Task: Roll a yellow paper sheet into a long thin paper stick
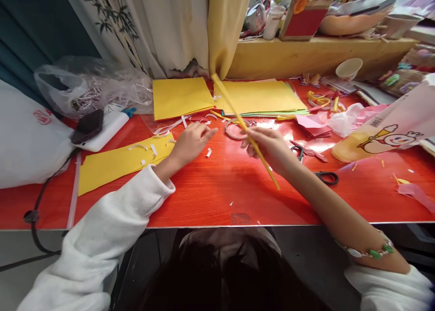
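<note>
A long, narrow yellow paper strip slants across the middle of the view, its upper end near the curtain. My right hand is closed around its lower half, and the lower end sticks out below the fingers. My left hand hovers over the red table, holding nothing, with its fingers loosely bent and apart. Small white paper scraps lie around it, and a cut yellow sheet is under the left wrist's far side. Between the hands and the back is a ring-shaped roll, perhaps tape.
Stacks of yellow paper and further coloured sheets lie along the back. Black-handled scissors rest right of my right forearm, near a large drink cup. At left are a phone, a white bag and a cable.
</note>
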Demonstrator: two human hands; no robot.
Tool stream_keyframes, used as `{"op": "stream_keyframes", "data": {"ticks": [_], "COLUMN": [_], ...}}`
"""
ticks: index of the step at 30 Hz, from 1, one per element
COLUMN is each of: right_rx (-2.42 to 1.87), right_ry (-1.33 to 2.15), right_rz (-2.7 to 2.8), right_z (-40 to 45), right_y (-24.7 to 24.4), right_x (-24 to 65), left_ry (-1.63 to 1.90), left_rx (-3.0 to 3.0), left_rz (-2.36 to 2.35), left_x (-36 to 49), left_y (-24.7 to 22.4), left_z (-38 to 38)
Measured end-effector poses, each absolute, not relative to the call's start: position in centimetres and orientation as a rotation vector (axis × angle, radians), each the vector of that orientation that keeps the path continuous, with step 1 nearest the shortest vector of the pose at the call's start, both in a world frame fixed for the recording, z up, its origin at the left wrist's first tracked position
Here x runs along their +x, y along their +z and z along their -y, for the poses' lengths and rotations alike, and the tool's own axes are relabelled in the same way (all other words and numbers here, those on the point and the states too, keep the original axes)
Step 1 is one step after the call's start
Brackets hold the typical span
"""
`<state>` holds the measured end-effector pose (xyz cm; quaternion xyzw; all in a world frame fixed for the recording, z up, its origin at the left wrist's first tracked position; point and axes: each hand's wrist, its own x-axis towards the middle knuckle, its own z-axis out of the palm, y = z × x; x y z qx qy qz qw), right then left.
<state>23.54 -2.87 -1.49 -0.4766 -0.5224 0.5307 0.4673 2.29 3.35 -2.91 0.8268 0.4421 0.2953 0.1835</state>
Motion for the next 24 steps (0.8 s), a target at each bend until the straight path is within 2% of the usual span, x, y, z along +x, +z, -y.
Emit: {"op": "stream_keyframes", "data": {"ticks": [2, 4, 10, 16, 19, 24], "right_rx": [-1.113, -1.082, -1.268, -1.474, -1.5, -1.519], "right_ry": [1.193, 1.154, 1.309, 0.823, 0.898, 0.944], "right_rz": [1.178, 1.107, 1.214, 1.6, 1.714, 1.653], "right_z": [2.5, 2.1, 1.6, 2.1, 2.1, 2.0], "right_y": [-1.1, -0.8, -1.1, -1.2, -1.6, -2.2], "right_x": [24.2, 24.7, 25.4, 25.0, 24.8, 24.7], "left_ry": [0.776, 0.728, 0.612, 0.854, 0.992, 1.093], "left_rx": [2.72, 2.865, 2.76, 2.634, 2.475, 2.455], "left_rz": [-1.226, -1.22, -1.16, -0.879, -0.722, -0.734], "left_x": [3.2, 4.4, 6.4, 6.7, 7.0, 7.4], "left_y": [-3.6, -4.4, -6.2, -5.9, -5.4, -5.3], "left_z": [-3.8, -4.6, -7.5, -6.5, -4.7, -3.3]}}
